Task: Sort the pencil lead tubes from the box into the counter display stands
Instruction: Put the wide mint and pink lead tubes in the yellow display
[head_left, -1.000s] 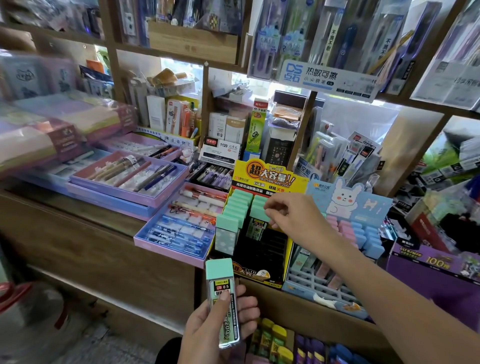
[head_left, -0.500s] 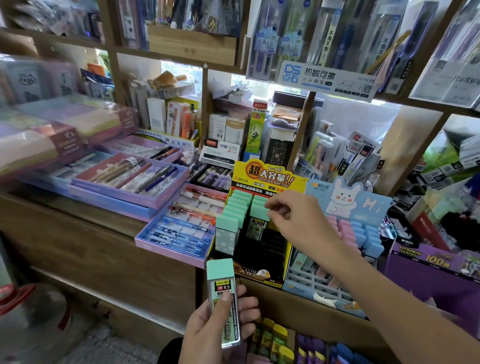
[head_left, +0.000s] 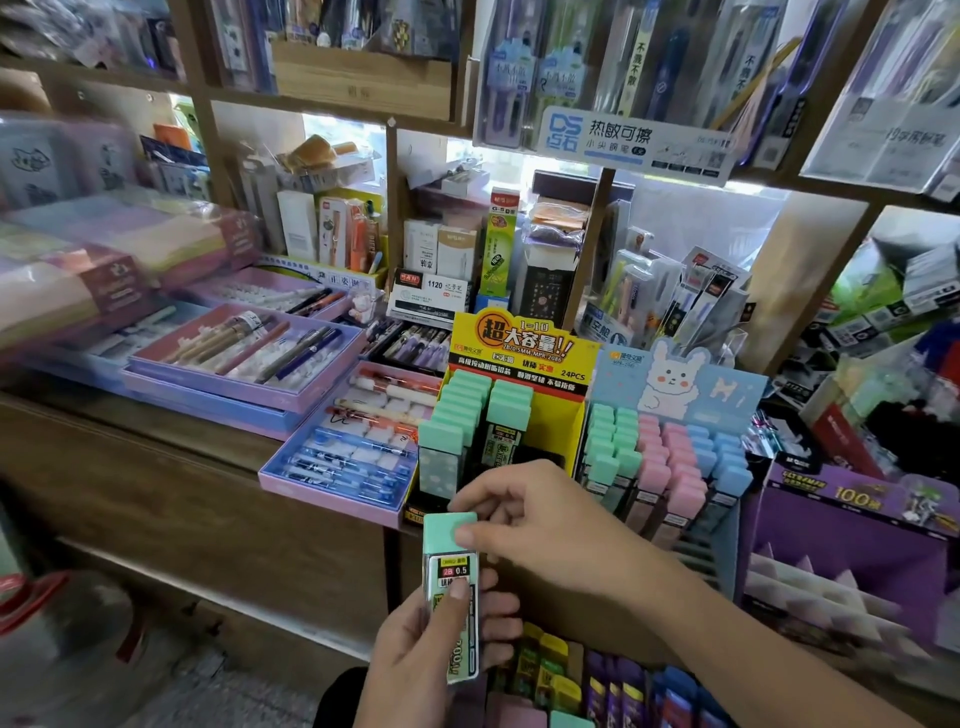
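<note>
Pulled back from the counter displays, the right hand (head_left: 540, 525) now pinches, thumb and curled fingers, the mint cap of the pencil lead tube (head_left: 440, 545) that the left hand (head_left: 431, 660) grips upright, thumb across its label (2B 0.5). Just below them lies the box (head_left: 597, 686) of more tubes. Beyond, at the counter's (head_left: 130, 415) front edge, the yellow display stand (head_left: 519, 348) holds two mint rows; the rabbit stand (head_left: 675, 379) on its right, mint, pink and blue

Backlit wooden shelving (head_left: 802, 280) stands above a wooden counter (head_left: 182, 499).
</note>
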